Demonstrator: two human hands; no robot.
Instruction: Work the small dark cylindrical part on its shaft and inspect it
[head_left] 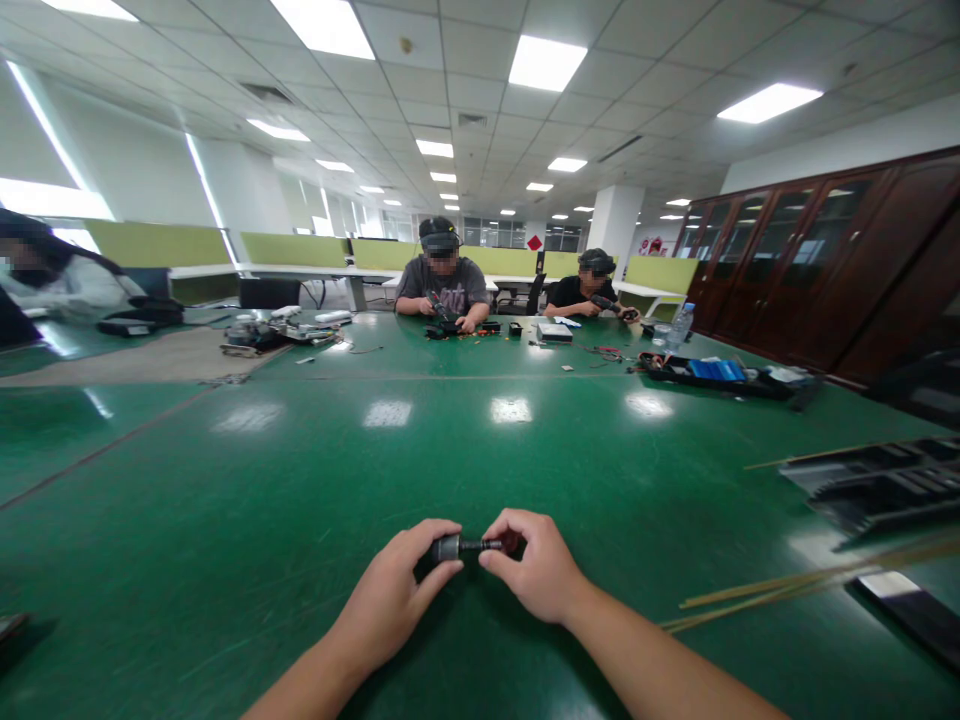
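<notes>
Left hand half-curls round a dark cylinder, right hand pinches its shaft at three o'clock, best kept aligned.

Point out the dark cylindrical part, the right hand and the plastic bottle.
Dark cylindrical part (448, 548): head view, on its greyish side.
Right hand (541, 566): head view, on its back.
Plastic bottle (681, 326): head view, on its clear body.
</notes>
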